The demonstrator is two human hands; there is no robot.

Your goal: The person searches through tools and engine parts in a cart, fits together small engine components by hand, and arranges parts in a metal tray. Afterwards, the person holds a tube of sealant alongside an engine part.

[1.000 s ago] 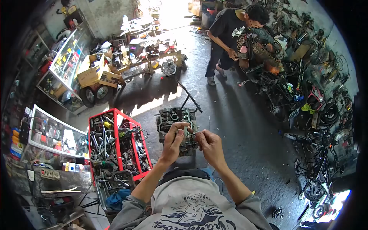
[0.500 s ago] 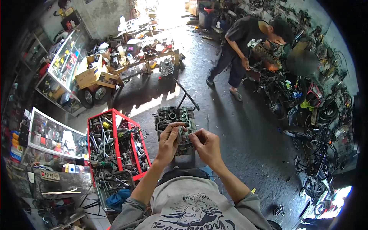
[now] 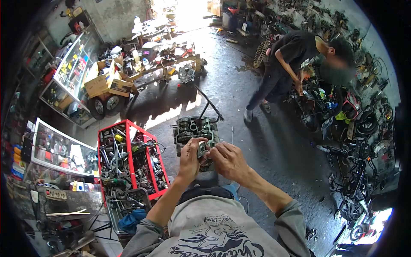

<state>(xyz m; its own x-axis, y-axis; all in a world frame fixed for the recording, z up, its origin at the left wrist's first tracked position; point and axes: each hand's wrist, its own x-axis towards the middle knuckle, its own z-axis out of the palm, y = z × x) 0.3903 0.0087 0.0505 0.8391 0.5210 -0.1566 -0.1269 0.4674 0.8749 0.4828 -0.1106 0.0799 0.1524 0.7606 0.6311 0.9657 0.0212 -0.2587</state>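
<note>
Above the near side of the engine casting (image 3: 195, 128), the left hand (image 3: 189, 160) pinches a small metal part (image 3: 201, 149) between thumb and fingers, best held steady while the right hand (image 3: 227, 159), fingers bunched there too, on what I cannot tell, works with light pressure.

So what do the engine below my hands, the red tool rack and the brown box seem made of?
Engine: probably cast metal, dull grey with dark grime. Red tool rack: likely painted metal; straight, rigid-looking bright red bars. Brown box: apparently matte cardboard, with bent flaps.
</note>
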